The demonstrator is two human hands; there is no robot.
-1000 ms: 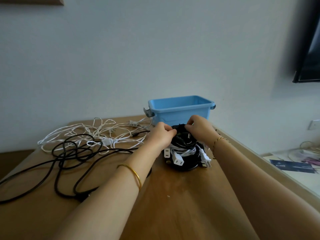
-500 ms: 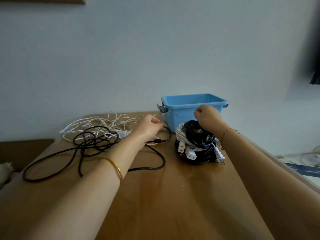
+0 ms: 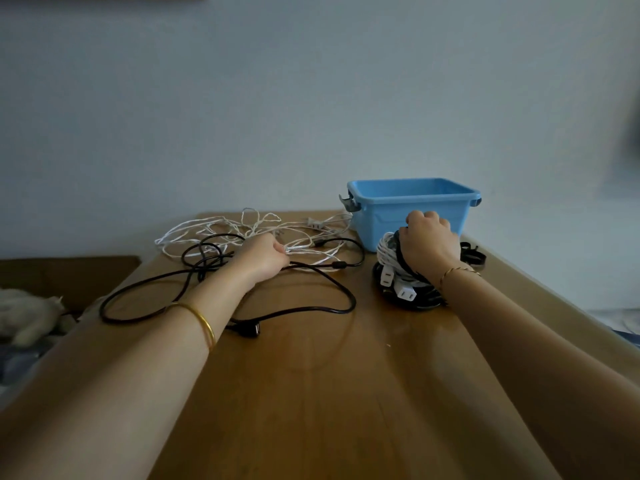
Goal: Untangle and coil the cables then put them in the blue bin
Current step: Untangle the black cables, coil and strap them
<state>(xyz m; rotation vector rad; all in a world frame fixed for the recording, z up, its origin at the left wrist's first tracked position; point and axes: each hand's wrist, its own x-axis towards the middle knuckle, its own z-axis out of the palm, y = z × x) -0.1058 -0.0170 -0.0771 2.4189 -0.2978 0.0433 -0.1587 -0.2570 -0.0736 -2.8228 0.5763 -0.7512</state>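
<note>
Nearest, before both wrists, the brown wooden counter (image 3: pixel 346 393) gives free room to pull cable toward the person. A loose black round cable (image 3: pixel 311 309) loops under the left forearm. The left hand (image 3: pixel 265 256) is closed and pinches the thin white tangled cable (image 3: pixel 254 226) spreading beyond it, probably to draw a strand out. The right hand (image 3: pixel 427 247) grips from above the coiled bundle of black and white cables (image 3: pixel 398 284), I think for lifting. Just behind this hand stands the open blue plastic bin (image 3: pixel 381 220), near the counter's right edge.
</note>
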